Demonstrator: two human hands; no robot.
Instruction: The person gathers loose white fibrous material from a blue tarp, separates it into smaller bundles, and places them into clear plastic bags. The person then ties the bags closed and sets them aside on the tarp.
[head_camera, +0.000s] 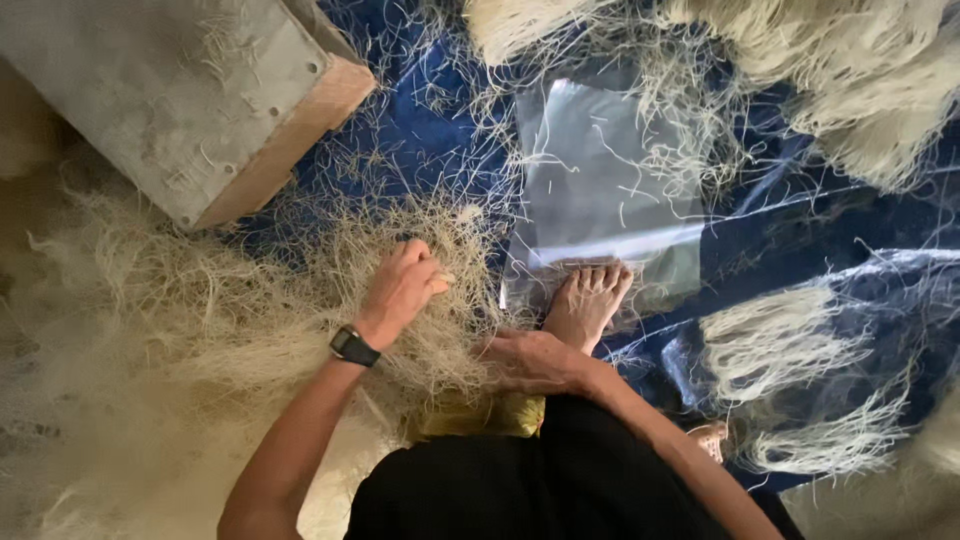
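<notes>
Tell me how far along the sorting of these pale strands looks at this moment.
Looks partway. Done: several neat bundles lie combed out on the blue sheet. In hand: the left hand digs into the tangled heap with curled fingers, while the right hand rests flat at its edge. Left: most of that heap is unsorted, and the clear plastic bag lies flat, holding only stray strands.

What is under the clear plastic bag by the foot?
The clear plastic bag lies on a blue sheet, which shows through it. Pale loose strands lie scattered on top. The bare foot rests on its near edge, hiding what is below there.
</notes>
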